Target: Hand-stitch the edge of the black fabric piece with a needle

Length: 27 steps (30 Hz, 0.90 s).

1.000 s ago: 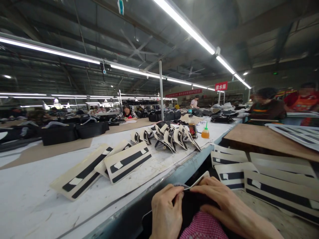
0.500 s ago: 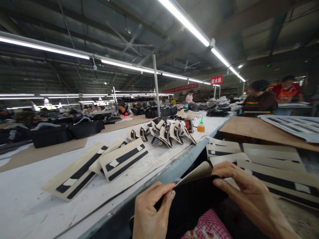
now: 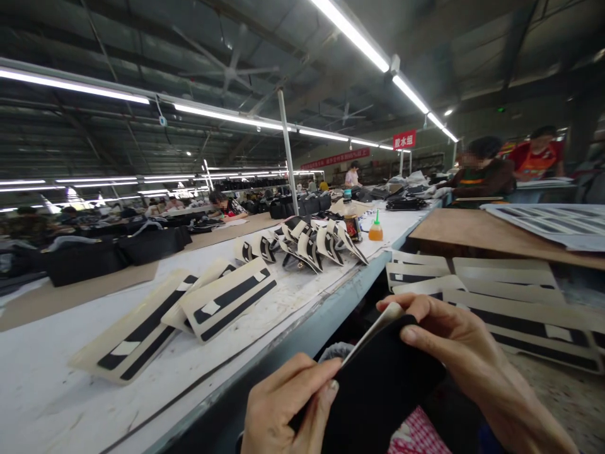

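Observation:
Low in front of me is a black panel with a cream backing [image 3: 378, 378], its top edge tilted up to the right. My left hand [image 3: 293, 400] pinches the panel's left edge between thumb and fingers. At its upper right corner my right hand [image 3: 449, 340] grips the edge, thumb on the black face and fingers over the cream side. The panel's lower part runs out of view. Below it shows a bit of red checked cloth [image 3: 418, 432].
Cream panels with black strips [image 3: 231, 296] lie on the white-covered table [image 3: 155, 403]; curved ones [image 3: 307, 246] stand behind. A bottle of amber liquid [image 3: 375, 232] has a green tip. More striped panels [image 3: 524, 321] lie at right. A co-worker [image 3: 484, 170] sits beyond the brown board [image 3: 472, 230].
The panel's right corner has risen and tilted, with my right hand moving up slightly. My left hand has shifted a little left and down. The view has turned slightly.

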Motion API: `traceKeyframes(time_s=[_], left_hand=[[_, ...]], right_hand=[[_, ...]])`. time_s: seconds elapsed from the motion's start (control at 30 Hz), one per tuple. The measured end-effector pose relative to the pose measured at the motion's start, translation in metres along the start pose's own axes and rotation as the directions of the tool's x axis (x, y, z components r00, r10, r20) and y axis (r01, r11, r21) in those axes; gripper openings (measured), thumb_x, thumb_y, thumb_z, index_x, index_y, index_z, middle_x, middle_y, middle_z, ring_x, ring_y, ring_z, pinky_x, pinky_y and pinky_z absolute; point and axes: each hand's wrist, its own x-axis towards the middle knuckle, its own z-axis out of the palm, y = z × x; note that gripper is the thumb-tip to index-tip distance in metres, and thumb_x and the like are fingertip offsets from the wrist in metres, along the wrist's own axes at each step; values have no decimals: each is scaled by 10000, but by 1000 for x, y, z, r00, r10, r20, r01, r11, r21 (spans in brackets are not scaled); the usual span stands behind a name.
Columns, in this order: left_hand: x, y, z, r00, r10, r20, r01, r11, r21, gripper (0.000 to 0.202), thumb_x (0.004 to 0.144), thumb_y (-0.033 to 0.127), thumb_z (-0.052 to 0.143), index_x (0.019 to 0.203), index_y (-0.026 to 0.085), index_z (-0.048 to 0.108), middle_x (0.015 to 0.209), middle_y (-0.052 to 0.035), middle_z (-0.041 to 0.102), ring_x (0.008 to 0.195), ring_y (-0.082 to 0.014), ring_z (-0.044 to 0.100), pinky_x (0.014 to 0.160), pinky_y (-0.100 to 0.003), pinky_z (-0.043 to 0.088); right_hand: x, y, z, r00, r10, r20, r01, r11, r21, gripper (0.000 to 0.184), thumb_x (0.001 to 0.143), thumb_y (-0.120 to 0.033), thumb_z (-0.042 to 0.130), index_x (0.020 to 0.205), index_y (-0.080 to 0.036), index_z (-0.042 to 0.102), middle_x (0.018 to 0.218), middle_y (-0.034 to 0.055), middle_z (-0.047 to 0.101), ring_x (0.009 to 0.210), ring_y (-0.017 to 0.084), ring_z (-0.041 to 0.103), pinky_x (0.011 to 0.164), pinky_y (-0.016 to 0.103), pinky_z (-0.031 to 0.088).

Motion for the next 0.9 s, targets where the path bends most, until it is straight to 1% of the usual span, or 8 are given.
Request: traceKeyframes(time_s=[0.07,0.17,0.23,0.33,0.43,0.6,0.77,0.9], left_hand=[[3,3,-4,999,25,24,-26,1000,13,230,932,133,629,1054,248,786,727,18,622,596,-90,605,571,-165,472],[7,5,-9,992,55,110,-59,998,27,241,915,104,642,1072,221,781,744,10,642,614,-90,634,587,-146,497],[7,4,-8,992,55,118,-56,998,7,256,907,102,649,1086,230,781,744,14,639,607,-82,621,580,-135,486],[6,3,-3,998,22,60,-18,998,-59,275,913,119,644,1097,268,784,739,25,616,599,-75,583,569,-137,453],[4,3,0,998,9,59,-4,996,-86,276,917,137,646,1101,286,787,731,28,610,593,-77,572,554,-142,436],[4,4,-1,999,15,42,-12,997,-72,275,910,161,662,1089,332,781,729,46,619,577,-73,568,557,-140,434],[5,3,0,999,-13,41,17,997,-80,272,915,184,663,1089,354,786,742,48,639,604,-73,599,579,-135,446],[5,3,3,999,-34,28,37,994,-107,348,902,159,664,1156,372,770,740,45,655,594,-77,599,574,-140,453]], right_hand=[[0,-4,2,1000,-7,10,7,1000,4,309,645,-361,925,627,-203,659,954,62,778,943,231,716,775,285,583],[-1,-6,5,998,3,-65,-3,1000,9,306,622,-334,937,641,-207,659,828,14,746,734,155,684,635,212,558],[-2,-4,6,993,38,-114,-35,999,29,321,605,-329,945,650,-203,653,786,-14,713,649,111,635,573,170,520],[-2,-1,6,990,87,-109,-78,994,82,362,572,-333,961,640,-188,636,791,-14,696,648,107,624,564,165,508],[-1,0,6,991,105,-84,-93,988,126,377,599,-343,955,649,-184,617,786,-15,692,654,105,618,581,168,504],[-1,-1,7,990,142,-27,-136,979,151,376,638,-342,942,666,-182,603,775,-26,674,651,95,594,580,166,475],[1,-1,8,986,161,-38,-153,975,161,412,589,-351,964,649,-177,595,744,-26,667,610,89,571,536,167,445],[3,2,7,980,190,-55,-179,970,163,435,537,-340,982,640,-175,593,706,-35,664,588,82,559,525,158,437]])
